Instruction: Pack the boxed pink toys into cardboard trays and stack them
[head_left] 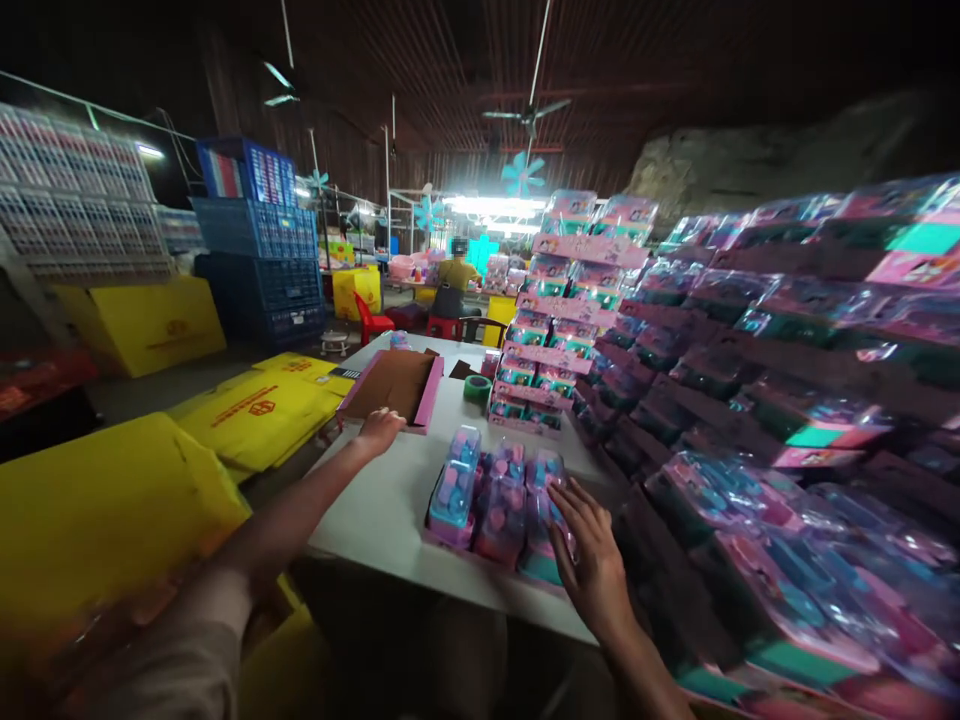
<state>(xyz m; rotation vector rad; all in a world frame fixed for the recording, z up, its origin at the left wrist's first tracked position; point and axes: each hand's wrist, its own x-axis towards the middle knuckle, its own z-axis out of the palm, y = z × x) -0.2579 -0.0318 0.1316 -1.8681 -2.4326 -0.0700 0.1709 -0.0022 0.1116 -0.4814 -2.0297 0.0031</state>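
Observation:
My left hand [381,431] reaches forward across the white table, its fingers curled over the near edge of a shallow cardboard tray [394,385] with a brown inside and pink sides. Nearer to me stands a second tray, filled with clear plastic cases [502,510] that hold pink and blue pieces. Over the right end of these cases lies my right hand [592,545], fingers stretched out and somewhat apart. Its fingertips seem to touch the rightmost case [546,515]; the hand covers part of it.
A roll of green tape [477,387] lies on the white table [375,510]. Behind it rises a tall stack of filled pink trays [544,340], with more stacks [795,400] along the right. Yellow cartons [255,410] lie left, near blue crates [259,245]. A person [456,280] sits farther back.

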